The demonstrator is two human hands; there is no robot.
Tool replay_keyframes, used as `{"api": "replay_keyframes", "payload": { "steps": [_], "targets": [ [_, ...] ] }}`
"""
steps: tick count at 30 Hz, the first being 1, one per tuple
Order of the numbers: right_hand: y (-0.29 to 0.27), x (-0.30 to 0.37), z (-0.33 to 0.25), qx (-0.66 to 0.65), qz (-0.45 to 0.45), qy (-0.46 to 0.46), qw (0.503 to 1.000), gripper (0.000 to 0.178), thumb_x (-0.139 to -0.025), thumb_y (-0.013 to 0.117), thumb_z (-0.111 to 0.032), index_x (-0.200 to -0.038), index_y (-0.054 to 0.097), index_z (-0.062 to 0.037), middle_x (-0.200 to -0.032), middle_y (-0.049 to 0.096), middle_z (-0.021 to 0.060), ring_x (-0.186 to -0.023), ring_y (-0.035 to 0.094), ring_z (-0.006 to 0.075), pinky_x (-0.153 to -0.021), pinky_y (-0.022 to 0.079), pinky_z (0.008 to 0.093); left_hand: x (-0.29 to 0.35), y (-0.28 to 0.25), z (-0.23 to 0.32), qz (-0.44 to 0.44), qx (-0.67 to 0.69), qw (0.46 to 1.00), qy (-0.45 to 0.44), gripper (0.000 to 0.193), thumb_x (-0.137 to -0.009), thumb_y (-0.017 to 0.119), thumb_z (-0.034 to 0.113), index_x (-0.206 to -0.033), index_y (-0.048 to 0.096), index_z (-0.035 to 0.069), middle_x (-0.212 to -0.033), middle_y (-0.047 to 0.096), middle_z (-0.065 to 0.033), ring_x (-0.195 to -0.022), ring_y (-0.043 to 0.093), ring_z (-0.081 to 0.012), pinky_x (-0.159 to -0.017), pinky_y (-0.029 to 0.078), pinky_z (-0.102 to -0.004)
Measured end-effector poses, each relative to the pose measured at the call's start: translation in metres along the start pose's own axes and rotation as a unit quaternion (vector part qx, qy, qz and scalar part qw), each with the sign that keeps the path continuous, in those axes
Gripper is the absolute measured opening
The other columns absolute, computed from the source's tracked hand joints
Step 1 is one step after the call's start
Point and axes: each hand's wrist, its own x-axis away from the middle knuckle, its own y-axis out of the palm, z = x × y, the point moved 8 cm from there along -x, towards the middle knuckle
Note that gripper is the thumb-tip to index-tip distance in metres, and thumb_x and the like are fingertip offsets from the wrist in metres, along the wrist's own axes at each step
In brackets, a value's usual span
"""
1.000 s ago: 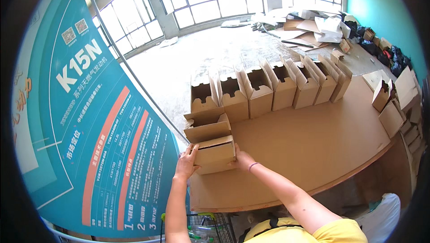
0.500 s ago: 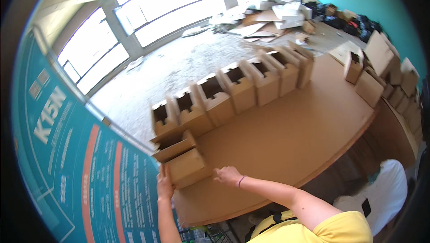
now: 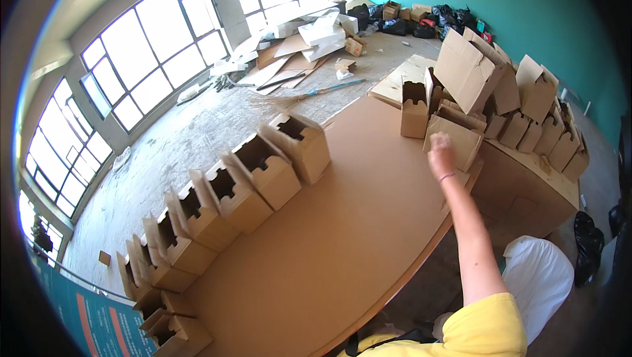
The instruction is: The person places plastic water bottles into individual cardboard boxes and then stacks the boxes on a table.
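My right hand (image 3: 442, 154) is stretched out to the far right end of the brown table (image 3: 342, 225). It is in front of a cardboard box (image 3: 459, 138) with raised flaps. The fingers look bunched, and whether they touch the box cannot be made out. Beside it stands a narrow open-topped box (image 3: 414, 119). Along the table's left edge runs a row of several open-topped boxes (image 3: 263, 182), ending in a box (image 3: 184, 338) at the near left corner. My left hand is out of view.
More cardboard boxes (image 3: 550, 136) are piled on a large carton (image 3: 526, 189) at the right. A white sack (image 3: 536, 268) stands below. On the floor beyond lie a broom (image 3: 309, 96), flattened cardboard and foam (image 3: 296, 48) and black bags (image 3: 395, 26). A teal printed panel (image 3: 92, 311) borders the lower left.
The view has swung to the right. My right hand has gone from the near left box to the boxes at the far right end. My left hand has left the view.
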Motion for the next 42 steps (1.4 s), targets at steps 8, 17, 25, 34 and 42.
{"api": "replay_keyframes", "payload": {
  "steps": [8,17,25,34,42],
  "targets": [
    [0.021,-0.024,0.136,0.095,-0.292,0.097,0.947,0.061,-0.061,0.089,-0.024,-0.111,0.059,-0.0049,-0.112,0.065,0.0185,-0.108,0.061,0.0338,-0.094,0.049,0.0434,0.000,-0.079,0.068,-0.271,0.093,0.952,-0.113,0.044,-0.082,0.069,0.019,-0.123,0.060,0.003,-0.119,0.062,-0.0233,-0.110,0.059,-0.0372,-0.090,0.050,-0.0462],
    [-0.015,0.017,0.004,-0.071,-0.323,-0.101,0.938,0.018,-0.073,0.075,-0.013,-0.085,0.064,-0.0047,-0.096,0.060,0.0147,-0.096,0.062,0.0369,-0.080,0.053,0.0466,-0.001,-0.090,0.108,-0.296,0.165,0.934,-0.117,0.028,-0.087,0.062,0.020,-0.108,0.070,0.002,-0.107,0.069,-0.0172,-0.098,0.065,-0.0343,-0.087,0.050,-0.0403],
    [-0.120,0.113,-0.231,-0.282,-0.322,-0.376,0.822,0.012,-0.079,0.059,-0.010,-0.085,0.050,-0.0051,-0.075,0.061,0.0145,-0.074,0.063,0.0370,-0.063,0.051,0.0448,0.083,-0.057,0.023,-0.370,0.214,0.851,-0.306,0.026,-0.091,0.056,0.008,-0.115,0.065,0.000,-0.111,0.066,-0.0217,-0.097,0.066,-0.0346,-0.086,0.052,-0.0431],
    [-0.268,0.321,-0.450,-0.279,-0.318,-0.553,0.718,0.019,-0.074,0.063,-0.003,-0.088,0.051,-0.0078,-0.073,0.060,0.0082,-0.068,0.065,0.0275,-0.057,0.050,0.0386,0.230,-0.087,-0.157,-0.259,0.150,0.842,-0.449,0.018,-0.086,0.059,-0.003,-0.101,0.068,-0.004,-0.088,0.069,-0.0178,-0.075,0.068,-0.0272,-0.065,0.055,-0.0388],
    [-0.347,0.426,-0.530,-0.240,-0.342,-0.607,0.676,0.022,-0.071,0.064,-0.004,-0.090,0.053,-0.0081,-0.074,0.061,0.0103,-0.071,0.066,0.0303,-0.060,0.051,0.0393,0.521,-0.058,-0.279,-0.544,0.013,0.683,-0.488,0.056,-0.061,0.081,0.028,-0.110,0.066,0.003,-0.113,0.064,-0.0223,-0.115,0.055,-0.0381,-0.098,0.044,-0.0429]
  ]
}}
